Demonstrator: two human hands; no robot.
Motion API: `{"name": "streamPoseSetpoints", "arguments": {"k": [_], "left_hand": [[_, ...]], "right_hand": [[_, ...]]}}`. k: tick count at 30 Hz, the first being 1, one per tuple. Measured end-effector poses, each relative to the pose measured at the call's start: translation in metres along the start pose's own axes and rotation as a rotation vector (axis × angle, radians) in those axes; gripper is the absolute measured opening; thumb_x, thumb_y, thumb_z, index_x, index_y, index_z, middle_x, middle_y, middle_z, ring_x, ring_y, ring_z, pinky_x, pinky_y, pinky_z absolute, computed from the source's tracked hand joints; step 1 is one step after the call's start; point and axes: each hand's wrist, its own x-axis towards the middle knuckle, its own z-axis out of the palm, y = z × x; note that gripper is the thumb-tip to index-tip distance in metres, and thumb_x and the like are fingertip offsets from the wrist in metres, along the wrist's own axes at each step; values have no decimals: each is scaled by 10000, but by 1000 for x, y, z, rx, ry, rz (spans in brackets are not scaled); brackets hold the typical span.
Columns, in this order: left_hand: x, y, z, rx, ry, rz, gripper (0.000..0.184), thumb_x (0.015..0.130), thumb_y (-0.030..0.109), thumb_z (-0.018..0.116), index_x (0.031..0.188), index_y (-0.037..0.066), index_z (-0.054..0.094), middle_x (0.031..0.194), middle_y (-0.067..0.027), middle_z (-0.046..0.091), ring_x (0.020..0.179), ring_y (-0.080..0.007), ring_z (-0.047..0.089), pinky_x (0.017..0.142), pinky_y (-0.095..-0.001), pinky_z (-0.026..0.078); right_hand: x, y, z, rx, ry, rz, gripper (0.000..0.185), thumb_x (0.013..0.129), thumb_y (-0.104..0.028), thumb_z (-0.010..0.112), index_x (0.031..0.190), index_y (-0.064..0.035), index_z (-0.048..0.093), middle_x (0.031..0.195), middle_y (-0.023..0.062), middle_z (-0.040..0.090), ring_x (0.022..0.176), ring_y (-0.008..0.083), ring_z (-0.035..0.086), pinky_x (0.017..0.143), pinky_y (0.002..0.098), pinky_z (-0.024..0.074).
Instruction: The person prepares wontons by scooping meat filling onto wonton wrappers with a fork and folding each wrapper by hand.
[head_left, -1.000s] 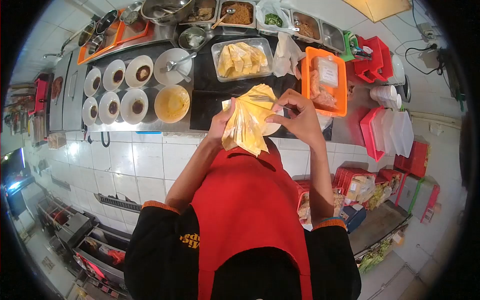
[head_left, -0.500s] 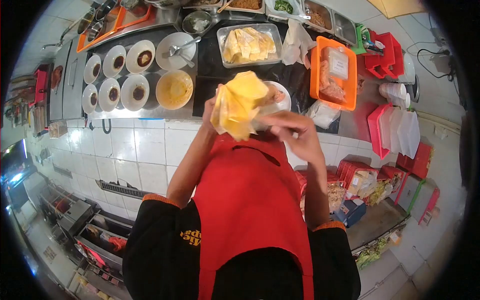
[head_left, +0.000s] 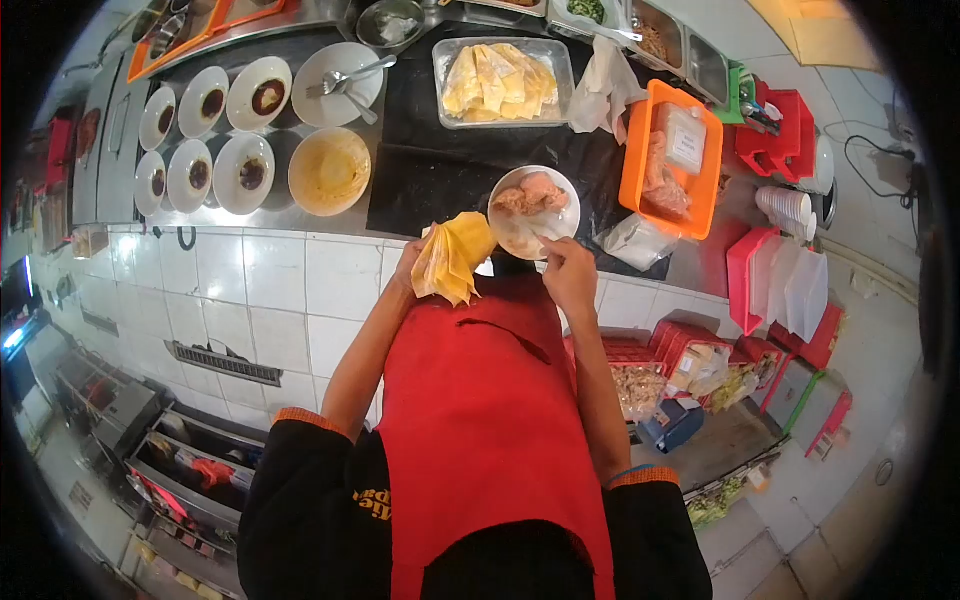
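My left hand is closed around a fanned stack of yellow wonton wrappers, held just above the front of my apron. Right of the stack is a white bowl with pinkish minced meat in it. At the bowl's near rim, my right hand has its fingers pinched together. A small pale tip shows by those fingers, but I cannot make out what it is. Behind the bowl, a clear tray contains folded yellow wontons.
White bowls with dark sauce stand in rows at the left, beside a yellow-smeared bowl and a bowl with a fork and spoon. An orange tray with meat and a plastic tub is at the right. A plastic bag lies near it.
The wrappers have come down and nearer to my body, uncovering the meat bowl. My right hand has moved from beside the wrappers to the bowl's near rim. The view has shifted slightly.
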Motion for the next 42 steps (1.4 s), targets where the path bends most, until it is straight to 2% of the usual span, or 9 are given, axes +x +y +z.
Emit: {"name": "streamPoseSetpoints", "arguments": {"k": [3,10,13,17,21,24,30,32,42], "left_hand": [[-1,-4,6,45,122,38,572,1046,461,429,1347,-19,512,1254,-192,639,1105,-330,657,955,-471,545],[-2,-5,14,59,158,45,574,1045,462,429,1348,-20,508,1250,-197,640,1094,-348,659,949,-484,547],[-3,-5,26,65,164,41,574,1045,464,426,1349,-17,508,1250,-194,640,1090,-347,660,952,-480,546],[-3,-3,32,62,150,20,565,1047,459,425,1334,-18,518,1230,-184,650,1080,-329,667,941,-465,556],[-5,4,26,172,152,36,557,1050,458,420,1319,-17,533,1195,-172,668,1054,-304,683,921,-448,568],[-13,5,53,121,153,36,546,1053,455,415,1304,-10,549,1170,-164,679,1023,-296,694,901,-436,577],[-7,-2,124,176,58,61,533,1055,457,411,1271,-4,569,1140,-157,689,992,-283,702,879,-425,584],[1,-4,125,177,24,65,529,1058,457,401,1255,0,580,1122,-150,694,969,-268,710,859,-411,592],[16,-10,149,196,-19,73,528,1057,462,399,1250,7,585,1122,-147,696,961,-256,715,836,-398,599]], "right_hand": [[5,-2,1,-78,155,-34,268,869,-47,592,1053,-124,771,948,102,707,880,339,682,760,434,536],[6,-3,9,-153,49,-65,248,880,-68,591,1044,-120,770,960,94,696,860,345,673,750,452,532],[9,1,13,-135,148,-92,250,872,-71,598,1045,-126,770,952,90,692,856,344,673,749,456,532],[2,3,6,-208,-15,-127,272,854,-46,604,1060,-119,767,947,96,705,832,334,682,731,434,540],[2,28,-25,187,-173,-85,334,840,54,597,1103,-75,755,953,140,745,832,235,710,720,331,532],[-3,-5,-64,330,-313,-77,281,910,50,589,1139,-24,733,924,93,733,849,143,665,724,267,496],[-15,-39,-76,575,-134,-197,280,931,69,601,1144,-47,740,957,62,694,866,121,641,708,224,469],[-13,-43,-76,471,-33,-217,287,935,60,599,1138,-77,750,940,43,706,756,63,586,617,179,410],[-13,-33,-59,473,166,-309,266,931,48,608,1109,-77,762,950,57,706,803,98,632,617,195,453]]}}
